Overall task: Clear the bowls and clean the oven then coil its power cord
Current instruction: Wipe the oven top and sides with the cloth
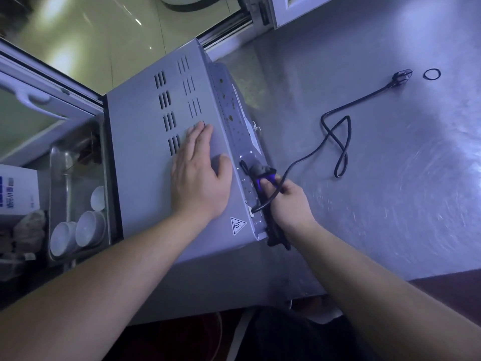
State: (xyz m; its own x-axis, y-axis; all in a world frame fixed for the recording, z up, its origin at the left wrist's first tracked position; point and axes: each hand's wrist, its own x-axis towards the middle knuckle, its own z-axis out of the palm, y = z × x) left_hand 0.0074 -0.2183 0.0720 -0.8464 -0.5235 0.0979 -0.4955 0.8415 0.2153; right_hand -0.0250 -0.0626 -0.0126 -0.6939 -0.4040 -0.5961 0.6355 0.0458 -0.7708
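On the steel bench (pixel 390 204), near its left edge, the oven (pixel 156 152) stands with its vented top panel facing the camera. The left hand (pixel 200 175) lies flat on that panel, fingers straight and pressing down, holding nothing. The right hand (pixel 289 199) is at the oven's rear face, its grip closed around the power cord (pixel 335 134) close to where it leaves the casing; a dark bundle in the same hand may be a cloth or a cord tie, I cannot tell which. From the hand the cord runs right and away across the bench, crosses itself in one loose loop, and ends at the plug (pixel 402 76), lying flat far right, just beside a small black ring (pixel 432 74). White bowls (pixel 78 230) sit in a metal tray (pixel 58 162) to the left of the oven, so that step looks done.

The cord looks light and limp but with some spring, likely to twist and kink where it crosses itself. I would judge it best taken near the casing and drawn in hand over hand, then held across the gathered turns. The oven itself looks boxy, stiff and fairly heavy, and the flat hand probably steadies it against the pull
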